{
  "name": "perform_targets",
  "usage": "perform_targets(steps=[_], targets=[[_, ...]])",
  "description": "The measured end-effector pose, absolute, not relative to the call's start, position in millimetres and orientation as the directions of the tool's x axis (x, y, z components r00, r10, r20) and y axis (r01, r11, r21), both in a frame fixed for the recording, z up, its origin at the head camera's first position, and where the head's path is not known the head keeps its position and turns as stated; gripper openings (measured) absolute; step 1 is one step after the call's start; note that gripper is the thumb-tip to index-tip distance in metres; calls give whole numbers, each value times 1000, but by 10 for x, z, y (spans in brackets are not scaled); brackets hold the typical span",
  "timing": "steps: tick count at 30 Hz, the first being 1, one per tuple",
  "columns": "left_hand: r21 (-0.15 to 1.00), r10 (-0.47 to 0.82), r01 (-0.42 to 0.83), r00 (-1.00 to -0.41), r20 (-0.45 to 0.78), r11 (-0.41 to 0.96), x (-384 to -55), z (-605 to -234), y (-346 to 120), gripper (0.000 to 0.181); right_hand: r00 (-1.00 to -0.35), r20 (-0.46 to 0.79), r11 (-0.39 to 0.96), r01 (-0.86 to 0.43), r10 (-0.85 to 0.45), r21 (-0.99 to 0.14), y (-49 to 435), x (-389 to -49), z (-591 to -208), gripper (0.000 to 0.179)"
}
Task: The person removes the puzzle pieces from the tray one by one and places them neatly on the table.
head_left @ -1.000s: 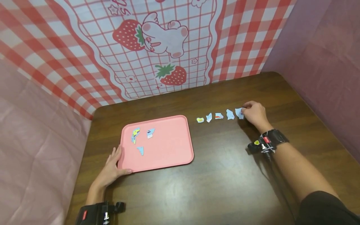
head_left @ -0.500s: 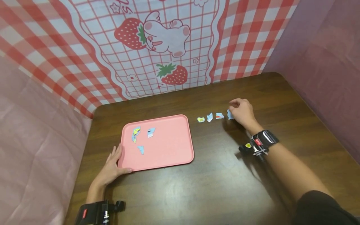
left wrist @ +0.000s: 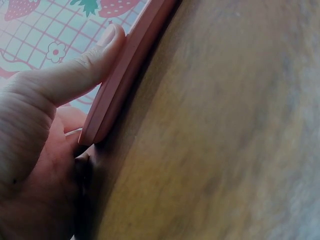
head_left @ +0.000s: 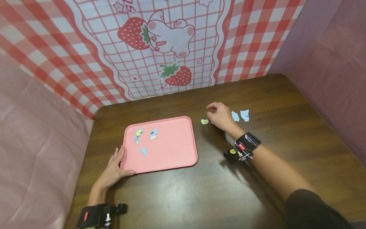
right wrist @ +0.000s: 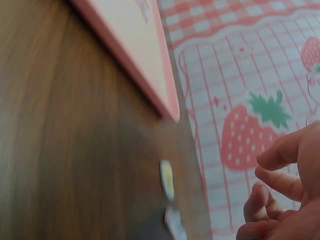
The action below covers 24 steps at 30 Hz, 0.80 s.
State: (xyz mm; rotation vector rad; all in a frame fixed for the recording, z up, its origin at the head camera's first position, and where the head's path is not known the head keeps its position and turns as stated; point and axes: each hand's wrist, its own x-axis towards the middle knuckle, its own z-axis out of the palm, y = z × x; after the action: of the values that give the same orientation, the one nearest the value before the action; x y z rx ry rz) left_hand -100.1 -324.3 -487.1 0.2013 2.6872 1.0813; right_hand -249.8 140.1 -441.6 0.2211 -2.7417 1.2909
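My left hand [head_left: 110, 173] holds the near left corner of a pink tray [head_left: 171, 146]; in the left wrist view its thumb [left wrist: 82, 75] lies along the tray's side. On the tray are three irregular flat printed pieces: a blue-and-yellow one [head_left: 138, 136], a blue-and-white one [head_left: 153, 134] and a light blue one [head_left: 143, 152]. My right hand [head_left: 221, 117], fingers loosely curled around nothing, hovers over a row of similar pieces. A yellow piece [head_left: 204, 121] shows at its left, and two light blue pieces [head_left: 244, 115] at its right. The hand hides the row's middle.
The brown wooden table [head_left: 183, 194] extends in front of the tray and to its right. A red-and-white strawberry cloth [head_left: 177, 41] hangs behind the table. Pink curtains [head_left: 34, 152] hang at both sides.
My right hand has left the rightmost piece, which stays on the table, and moved left along the row, uncovering the right-hand pieces. My left hand stays on the tray.
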Motion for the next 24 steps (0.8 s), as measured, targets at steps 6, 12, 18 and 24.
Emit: perform_targets(steps=[6,12,18,24], targets=[[692,215,44,-963,-163,720,-1002,-4860,-3246,120,-974,150,599,-223,-170,-769,1025,-2516,-4362,23],[693,216,47,-964,-158,720,-1012,-4874,-3235,119,-971,111,592,-219,-213,-775,756,-2508,-4341,20],[693,215,44,-963,-162,720,-1018,-4874,-3232,120,-969,88,596,-213,-232,-774,568,-2497,-4353,16],[694,200,26,-965,-172,720,-1000,-4884,-3232,121,-962,73,589,-220,-262,-778,425,-2468,-4406,14]])
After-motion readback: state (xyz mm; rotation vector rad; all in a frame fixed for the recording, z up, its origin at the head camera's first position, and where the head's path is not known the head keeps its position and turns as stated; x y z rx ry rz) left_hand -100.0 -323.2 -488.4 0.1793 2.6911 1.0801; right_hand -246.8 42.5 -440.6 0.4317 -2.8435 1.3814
